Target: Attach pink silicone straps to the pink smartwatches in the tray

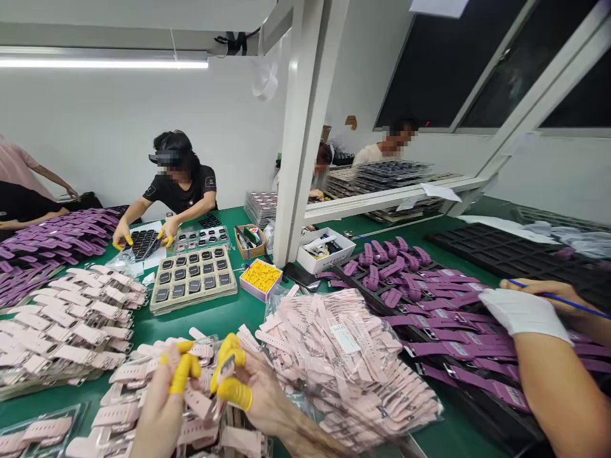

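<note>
Nearest: left hand [165,407] and right hand [248,388], yellow-capped fingertips [236,393] pinching a pink watch strap [225,367]. Likely light, soft, bendy; best gripped near its end.

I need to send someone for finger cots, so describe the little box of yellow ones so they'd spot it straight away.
Start at the white pillar rising from the green table. At its foot, beside the tan tray of dark watch faces, sits the small pink-edged box. It alone is heaped with bright yellow pieces.
</note>
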Motion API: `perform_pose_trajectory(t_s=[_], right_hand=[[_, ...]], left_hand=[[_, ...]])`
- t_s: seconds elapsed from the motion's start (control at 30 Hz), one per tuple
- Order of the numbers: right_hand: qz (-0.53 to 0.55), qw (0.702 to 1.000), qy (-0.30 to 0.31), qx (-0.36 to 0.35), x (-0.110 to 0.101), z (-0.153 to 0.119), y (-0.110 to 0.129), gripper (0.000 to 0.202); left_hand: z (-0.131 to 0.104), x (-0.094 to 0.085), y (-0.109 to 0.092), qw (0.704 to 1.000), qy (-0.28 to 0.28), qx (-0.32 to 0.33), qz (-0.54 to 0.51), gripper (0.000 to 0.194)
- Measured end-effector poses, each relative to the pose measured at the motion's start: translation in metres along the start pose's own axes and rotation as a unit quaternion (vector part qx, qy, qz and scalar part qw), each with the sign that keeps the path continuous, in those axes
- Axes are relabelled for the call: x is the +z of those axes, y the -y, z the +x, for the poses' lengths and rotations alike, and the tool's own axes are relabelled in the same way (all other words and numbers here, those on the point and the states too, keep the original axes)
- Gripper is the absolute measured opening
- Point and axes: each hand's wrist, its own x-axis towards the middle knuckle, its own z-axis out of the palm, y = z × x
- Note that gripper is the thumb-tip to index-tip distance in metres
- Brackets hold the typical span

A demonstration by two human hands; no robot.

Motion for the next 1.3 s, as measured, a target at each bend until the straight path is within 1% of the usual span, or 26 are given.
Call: perform_pose_trajectory(t_s=[0.03, 0.1, 0.13, 0.2, 0.27, 0.3, 0.37, 0.4, 0.43, 0.5, 0.6, 0.7, 0.87, 0.97, 1.03, 1.1, 1.23, 1.3], right_hand=[[0.02, 0.999, -0.019, 0.021, 0.001, 0.002, -0.003, 0.053], [0.045, 0.996, -0.038, 0.072, 0.003, 0.002, -0.009, 0.054], [0.04, 0.994, -0.042, 0.092, 0.004, 0.001, -0.012, 0.053], [0.038, 0.993, -0.043, 0.104, 0.006, -0.004, -0.018, 0.047], [0.042, 0.993, -0.047, 0.104, 0.006, -0.01, -0.024, 0.043], [0.036, 0.993, -0.058, 0.094, 0.006, -0.012, -0.028, 0.042], [-0.023, 0.994, -0.098, 0.041, 0.005, -0.016, -0.035, 0.041], [-0.056, 0.992, -0.109, 0.013, 0.005, -0.017, -0.038, 0.039], [-0.091, 0.99, -0.111, -0.012, 0.005, -0.018, -0.04, 0.038], [-0.146, 0.983, -0.095, -0.049, 0.004, -0.017, -0.041, 0.037], [-0.184, 0.978, -0.073, -0.065, 0.003, -0.016, -0.037, 0.036], [-0.175, 0.981, -0.063, -0.052, 0.002, -0.014, -0.03, 0.034], [-0.174, 0.984, -0.017, -0.016, 0.001, -0.011, -0.026, 0.034], [-0.17, 0.985, -0.011, -0.003, 0.001, -0.01, -0.026, 0.035], [-0.162, 0.987, -0.017, 0.0, 0.0, -0.01, -0.025, 0.035], [-0.136, 0.99, -0.028, 0.012, 0.0, -0.01, -0.025, 0.035], [-0.031, 0.994, -0.068, 0.083, 0.002, -0.013, -0.024, 0.043], [-0.008, 0.993, -0.074, 0.09, 0.004, -0.012, -0.023, 0.042]], left_hand=[[0.004, 0.005, 0.009, 0.999, 0.033, 0.012, 0.027, 0.029], [0.008, 0.01, 0.022, 0.992, 0.069, 0.056, 0.092, 0.032], [0.007, 0.01, 0.025, 0.986, 0.082, 0.078, 0.126, 0.034], [0.003, 0.009, 0.024, 0.973, 0.085, 0.101, 0.189, 0.041], [-0.002, 0.008, 0.018, 0.962, 0.078, 0.118, 0.232, 0.048], [-0.004, 0.007, 0.015, 0.957, 0.083, 0.129, 0.246, 0.05], [-0.007, 0.006, 0.01, 0.947, 0.107, 0.15, 0.265, 0.053], [-0.007, 0.006, 0.008, 0.941, 0.122, 0.157, 0.274, 0.053], [-0.008, 0.006, 0.008, 0.936, 0.133, 0.161, 0.285, 0.052], [-0.009, 0.006, 0.008, 0.925, 0.146, 0.163, 0.31, 0.049], [-0.01, 0.007, 0.009, 0.91, 0.155, 0.169, 0.344, 0.046], [-0.011, 0.007, 0.007, 0.903, 0.152, 0.173, 0.362, 0.045], [-0.01, 0.0, 0.002, 0.906, 0.127, 0.141, 0.378, 0.046], [-0.009, -0.004, 0.001, 0.906, 0.119, 0.14, 0.382, 0.049], [-0.01, -0.003, 0.0, 0.902, 0.113, 0.148, 0.39, 0.05], [-0.011, 0.001, -0.001, 0.892, 0.124, 0.159, 0.403, 0.047], [-0.014, 0.009, -0.005, 0.866, 0.176, 0.165, 0.439, 0.045], [-0.015, 0.01, -0.004, 0.857, 0.181, 0.165, 0.453, 0.043]])
